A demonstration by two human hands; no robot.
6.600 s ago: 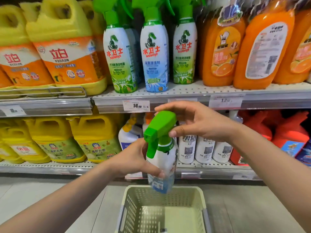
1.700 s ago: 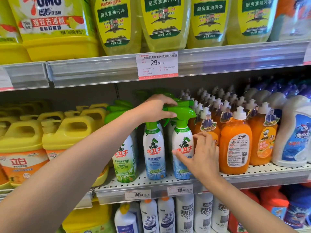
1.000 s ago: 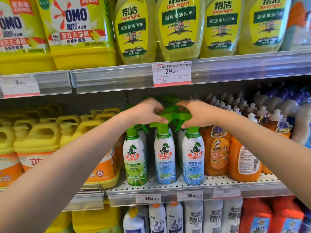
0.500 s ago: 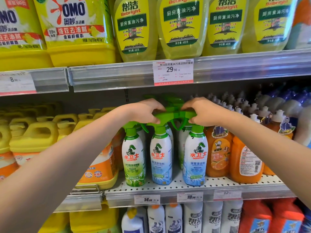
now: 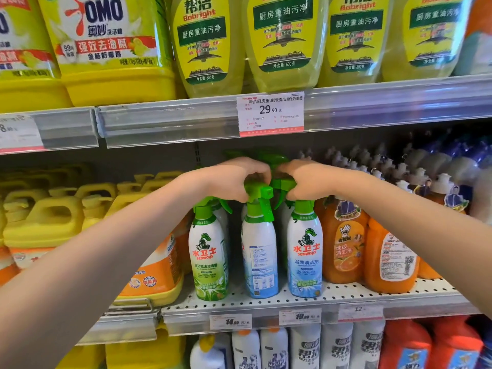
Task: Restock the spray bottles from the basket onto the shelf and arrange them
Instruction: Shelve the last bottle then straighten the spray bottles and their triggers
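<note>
head view: both hands on trigger heads
left hand (image 5: 234,179): clamps middle spray bottle (image 5: 259,251) green plastic trigger
right hand (image 5: 306,181): clamps right spray bottle (image 5: 304,251) trigger
shelf (image 5: 346,296): perforated metal

Stocked metal store shelving (image 5: 170,125)
</note>
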